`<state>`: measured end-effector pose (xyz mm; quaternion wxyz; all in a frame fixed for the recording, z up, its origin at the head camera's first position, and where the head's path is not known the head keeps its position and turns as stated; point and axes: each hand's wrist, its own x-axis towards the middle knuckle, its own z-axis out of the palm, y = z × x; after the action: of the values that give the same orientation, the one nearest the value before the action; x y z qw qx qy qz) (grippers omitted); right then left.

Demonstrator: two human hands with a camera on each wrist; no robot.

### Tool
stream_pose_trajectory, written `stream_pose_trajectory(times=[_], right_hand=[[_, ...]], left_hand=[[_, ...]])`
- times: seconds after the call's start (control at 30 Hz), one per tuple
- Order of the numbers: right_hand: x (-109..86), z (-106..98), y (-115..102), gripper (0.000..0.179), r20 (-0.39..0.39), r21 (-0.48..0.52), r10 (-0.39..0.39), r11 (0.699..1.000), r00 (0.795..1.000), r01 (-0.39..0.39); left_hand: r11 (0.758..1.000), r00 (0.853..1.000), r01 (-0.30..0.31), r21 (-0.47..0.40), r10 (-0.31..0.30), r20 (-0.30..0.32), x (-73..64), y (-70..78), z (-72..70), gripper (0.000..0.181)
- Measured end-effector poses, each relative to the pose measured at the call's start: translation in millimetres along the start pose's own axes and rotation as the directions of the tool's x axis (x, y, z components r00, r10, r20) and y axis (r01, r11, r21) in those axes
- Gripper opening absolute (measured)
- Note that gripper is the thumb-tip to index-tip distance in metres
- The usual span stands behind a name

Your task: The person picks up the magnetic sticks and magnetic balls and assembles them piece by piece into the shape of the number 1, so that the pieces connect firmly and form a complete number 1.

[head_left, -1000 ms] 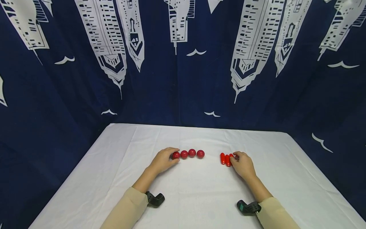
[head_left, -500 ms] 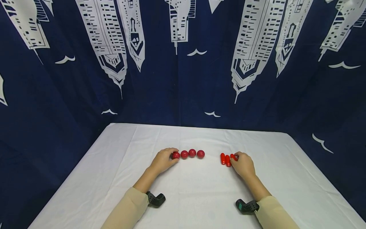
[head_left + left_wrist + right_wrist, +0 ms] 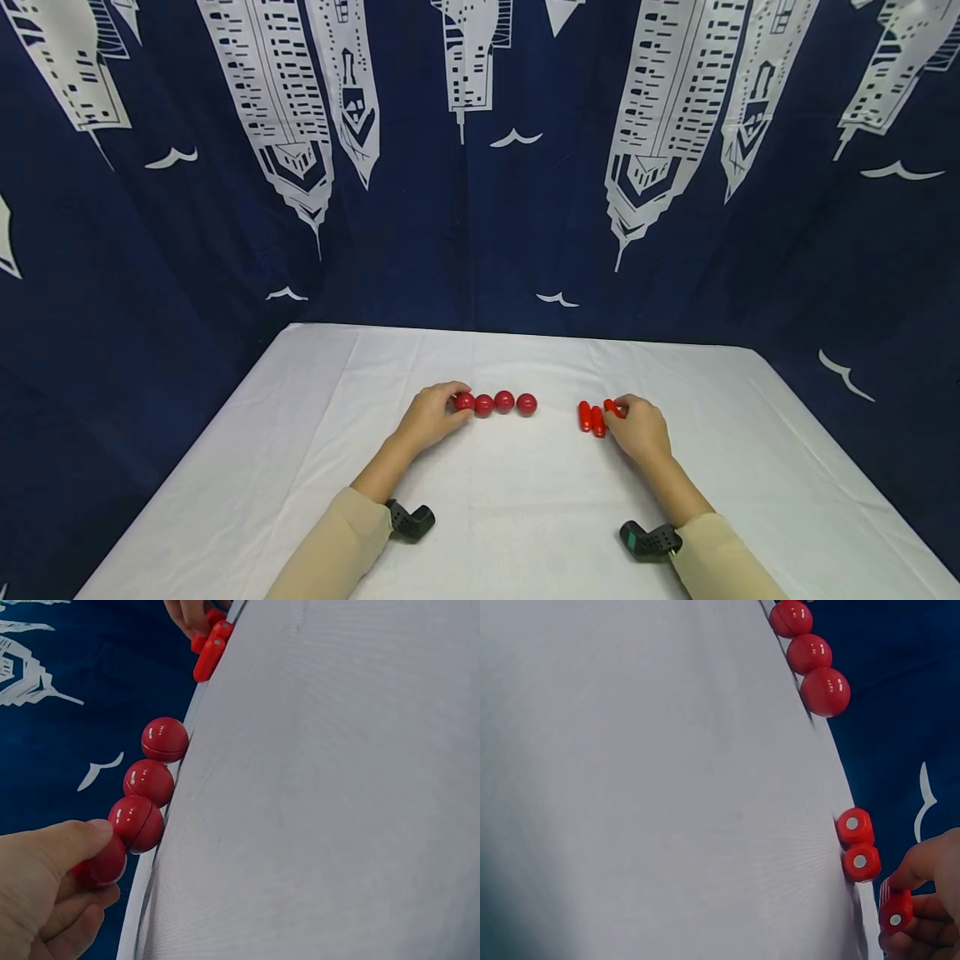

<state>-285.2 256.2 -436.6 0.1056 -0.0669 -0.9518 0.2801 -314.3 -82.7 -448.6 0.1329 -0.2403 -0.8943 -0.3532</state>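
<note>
In the head view, my left hand [image 3: 430,418] pinches the leftmost ball [image 3: 464,402] on the far counter [image 3: 510,500], perhaps because it can roll; it sits slightly more right than one second ago. My right hand [image 3: 639,429] pinches a stick [image 3: 614,408], now more tilted. Left wrist view: three more balls [image 3: 148,782] continue the row. Right wrist view: two sticks [image 3: 860,857] lie just left.

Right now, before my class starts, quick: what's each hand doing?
Left hand: holding the leftmost red ball between thumb and fingers.
Right hand: holding the rightmost red stick.
</note>
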Motion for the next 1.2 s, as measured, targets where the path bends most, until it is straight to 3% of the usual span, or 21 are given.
stream_pose_trajectory(times=[0.23, 0.57, 0.9, 1.2], right_hand=[[-4.0, -3, -9, 0.033, 0.01, 0.129, -0.012, 0.992, 1.0, 0.011], [-8.8, -2, -22, 0.031, 0.05, 0.282, -0.002, 0.959, 0.999, -0.012], [-16.4, 2, -35, 0.03, 0.101, 0.451, -0.002, 0.892, 0.995, -0.044], [-20.3, 15, -39, 0.03, 0.159, 0.55, -0.011, 0.832, 0.987, -0.079]], left_hand=[[0.992, 1.0, 0.025, -0.127, -0.024, 0.007, 2.7, 8.2, -1.4, 0.036], [0.976, 0.999, 0.039, -0.214, -0.041, -0.006, 4.8, 16.0, -2.0, 0.034], [0.933, 0.994, 0.088, -0.349, -0.106, -0.031, 7.7, 24.6, 0.9, 0.03], [0.898, 0.99, 0.126, -0.421, -0.142, -0.008, 10.6, 25.6, 8.5, 0.029]])
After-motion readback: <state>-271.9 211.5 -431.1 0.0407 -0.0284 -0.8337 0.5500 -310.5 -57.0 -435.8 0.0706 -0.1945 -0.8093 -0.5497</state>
